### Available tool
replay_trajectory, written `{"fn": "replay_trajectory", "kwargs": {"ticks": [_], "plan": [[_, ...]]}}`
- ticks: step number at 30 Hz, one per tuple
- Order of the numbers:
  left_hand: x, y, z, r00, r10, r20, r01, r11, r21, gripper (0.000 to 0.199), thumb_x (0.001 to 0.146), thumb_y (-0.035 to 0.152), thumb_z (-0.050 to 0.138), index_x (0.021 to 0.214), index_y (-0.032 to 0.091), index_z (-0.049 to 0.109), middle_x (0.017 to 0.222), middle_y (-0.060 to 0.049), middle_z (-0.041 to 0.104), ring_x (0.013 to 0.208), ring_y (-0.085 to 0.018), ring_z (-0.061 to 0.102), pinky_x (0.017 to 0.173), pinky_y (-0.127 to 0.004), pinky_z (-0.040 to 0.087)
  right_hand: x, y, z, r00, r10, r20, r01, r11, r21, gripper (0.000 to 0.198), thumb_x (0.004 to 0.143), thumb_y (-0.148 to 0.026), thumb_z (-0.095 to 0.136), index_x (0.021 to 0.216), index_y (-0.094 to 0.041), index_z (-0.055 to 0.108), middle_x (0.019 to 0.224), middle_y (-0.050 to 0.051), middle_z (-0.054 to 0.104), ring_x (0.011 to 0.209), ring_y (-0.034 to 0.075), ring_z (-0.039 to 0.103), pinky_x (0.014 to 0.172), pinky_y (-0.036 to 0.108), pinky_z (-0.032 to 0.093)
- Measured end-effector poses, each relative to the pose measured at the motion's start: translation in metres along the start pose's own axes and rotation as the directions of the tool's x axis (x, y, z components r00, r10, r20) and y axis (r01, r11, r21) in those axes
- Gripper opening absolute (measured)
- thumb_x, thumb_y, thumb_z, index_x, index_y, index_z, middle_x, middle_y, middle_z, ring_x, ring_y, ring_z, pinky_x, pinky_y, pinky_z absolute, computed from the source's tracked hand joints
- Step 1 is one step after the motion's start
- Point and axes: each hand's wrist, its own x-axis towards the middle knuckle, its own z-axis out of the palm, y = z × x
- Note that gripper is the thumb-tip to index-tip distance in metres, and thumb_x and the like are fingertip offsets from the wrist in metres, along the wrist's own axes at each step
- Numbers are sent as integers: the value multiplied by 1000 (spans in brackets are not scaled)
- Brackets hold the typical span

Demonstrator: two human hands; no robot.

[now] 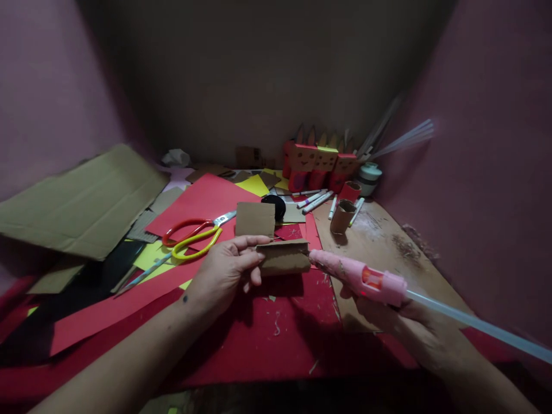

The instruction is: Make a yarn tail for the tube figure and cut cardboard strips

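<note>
Between the fingers and thumb of my left hand (233, 261) is the left end of a brown cardboard tube (284, 259), held lengthwise above the red tabletop. My right hand (388, 313) grips a pink glue gun (360, 276), with a long clear glue stick (478, 325) running out of its back. The gun's nozzle is at the tube's right end; whether it touches the cardboard I cannot tell. Just beyond the tube stands or lies a square cardboard piece (255, 219). Scissors with red and yellow handles (196, 238) rest on paper to the left of my left hand.
Large cardboard (81, 201) leans at the left, near red paper sheets (202, 207). At the back right are decorated tube figures (319, 167), several markers (317, 201), a standing brown tube (344, 217), a pale jar (369, 179) and glue sticks (405, 141). Scraps litter the red cloth (267, 345).
</note>
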Motion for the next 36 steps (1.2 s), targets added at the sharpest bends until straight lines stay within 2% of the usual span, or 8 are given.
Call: {"fn": "replay_trajectory", "kwargs": {"ticks": [4, 8, 11, 15, 21, 24, 31, 36], "plan": [[-1, 0, 1, 1000, 13, 9, -13, 1000, 21, 31, 75, 21, 60, 105, 13, 59, 41, 3, 55, 32, -6, 42, 34, -14, 31, 6, 1, 4, 996, 61, 71, -53, 992, -114, 45, 82, -30, 59, 126, -38, 53, 103, 2, 70, 92, 27, 64, 81, 39, 53], [-4, 1, 3, 999, 32, 7, -32, 999, 36, 30, 76, 20, 58, 105, 13, 59, 41, 3, 55, 33, -6, 43, 35, -14, 32, 12, -13, 15, 989, -17, 150, 18, 1000, -6, 48, 83, -28, 58, 130, -32, 50, 123, 4, 61, 118, 29, 52, 97, 45, 44], [-5, 2, 4, 999, 33, -1, -33, 998, 61, 30, 75, 19, 57, 105, 13, 59, 41, 3, 55, 33, -7, 42, 35, -15, 32, 21, -30, 26, 976, -50, 214, 45, 999, 26, 46, 85, -27, 55, 131, -30, 49, 132, 3, 54, 126, 28, 44, 103, 46, 38], [-5, 3, 5, 1000, 26, -6, -25, 996, 83, 30, 76, 19, 56, 105, 13, 60, 42, 3, 56, 33, -6, 42, 36, -15, 31, 27, -34, 36, 977, -70, 204, 67, 997, 24, 46, 85, -26, 55, 130, -31, 50, 131, 2, 55, 127, 28, 43, 104, 46, 37], [-7, 5, 7, 1000, -7, 14, 6, 996, 86, 34, 74, 17, 57, 107, 13, 59, 43, 3, 57, 32, -6, 41, 35, -15, 30, 20, -7, 36, 987, -7, 160, 9, 1000, -11, 43, 85, -24, 56, 127, -32, 54, 112, 2, 67, 116, 29, 54, 94, 42, 47], [-8, 5, 6, 1000, -6, 29, 3, 997, 75, 35, 73, 17, 58, 108, 13, 59, 44, 2, 58, 32, -6, 42, 35, -15, 30, 20, -4, 36, 984, -46, 171, 47, 999, -7, 41, 87, -27, 54, 128, -29, 54, 109, 2, 68, 112, 28, 57, 92, 41, 50], [-7, 1, 5, 998, 20, 56, -23, 998, 65, 34, 73, 16, 58, 107, 13, 60, 43, 2, 59, 33, -6, 41, 36, -15, 30, 29, -17, 42, 970, -129, 207, 136, 991, -19, 41, 88, -31, 52, 129, -28, 53, 112, 2, 67, 116, 29, 54, 97, 43, 46], [-7, 1, 6, 998, 21, 58, -24, 998, 65, 33, 73, 16, 57, 106, 14, 60, 43, 3, 59, 33, -7, 41, 36, -16, 29, 31, -18, 46, 964, -139, 226, 147, 989, -20, 46, 89, -35, 51, 134, -28, 47, 122, 3, 62, 121, 28, 50, 103, 45, 40]]}}
